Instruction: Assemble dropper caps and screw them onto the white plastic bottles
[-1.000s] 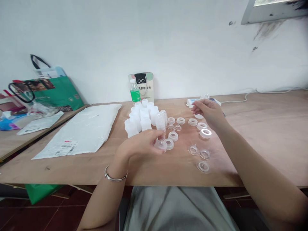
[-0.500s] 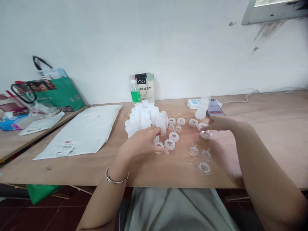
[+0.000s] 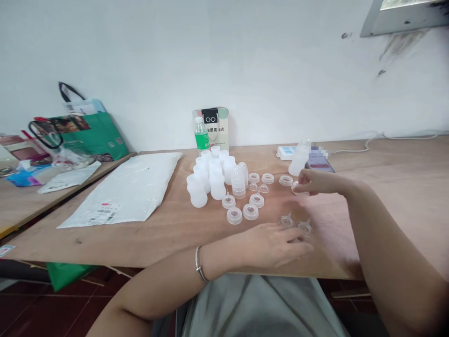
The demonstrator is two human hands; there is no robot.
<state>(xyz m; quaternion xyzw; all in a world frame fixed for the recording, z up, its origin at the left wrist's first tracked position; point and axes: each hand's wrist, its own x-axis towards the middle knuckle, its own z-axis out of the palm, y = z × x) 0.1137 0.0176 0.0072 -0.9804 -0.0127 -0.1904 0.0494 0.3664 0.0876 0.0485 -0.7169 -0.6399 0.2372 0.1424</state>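
My left hand reaches low across the table's front, fingers stretched and apart. It covers the spot by two clear silicone nipples. My right hand is closed with fingertips on a translucent bottle ring, partly hidden by the fingers. Left of it lies another loose ring. Several rings with nipples in them, such as this nipple ring, lie mid-table. Behind these stand clear domed caps and a cluster of white baby bottles. One assembled bottle stands beyond my right hand.
A white mailing bag lies to the left. At the back are a green-labelled drink bottle, a paper bag, a white box and a phone. A green bag and a cable flank them.
My left hand has moved right and towards me, from the nipple rings to the loose nipples, covering the nearest one. My right hand stays at the ring; the clear disc under it no longer shows.
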